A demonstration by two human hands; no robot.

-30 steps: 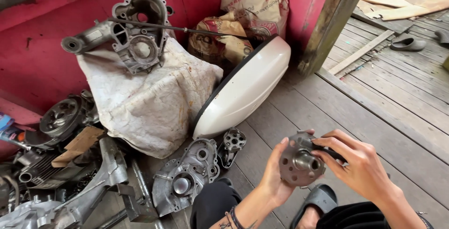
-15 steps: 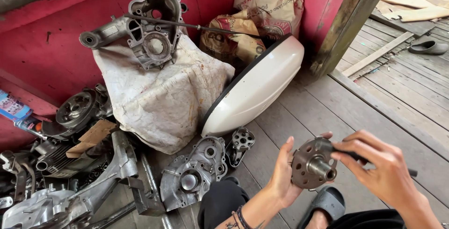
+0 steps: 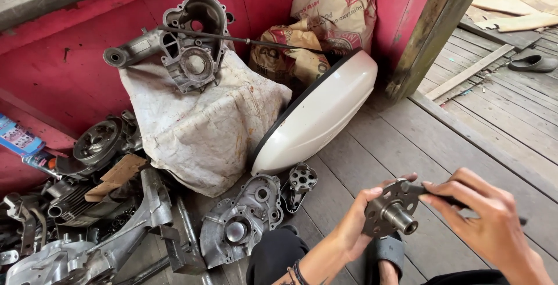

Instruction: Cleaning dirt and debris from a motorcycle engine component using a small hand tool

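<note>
The left hand (image 3: 349, 227) wraps its grip around a round metal hub (image 3: 390, 209) — held above the wooden floor (image 3: 465, 128). The right hand (image 3: 488, 221) pinches a thin dark tool (image 3: 447, 199) touching the hub's rim.

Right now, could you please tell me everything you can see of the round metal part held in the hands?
The round metal part is a dull grey flanged hub: a flat disc with several holes near its rim and a short cylindrical boss with a hollow end that points toward the camera and slightly right. It looks like bare steel, worn and a bit grimy. It is held up above the wooden floor. The left hand grips its left edge, thumb on the rim. The right hand presses a thin dark tool against its upper right edge.
</note>
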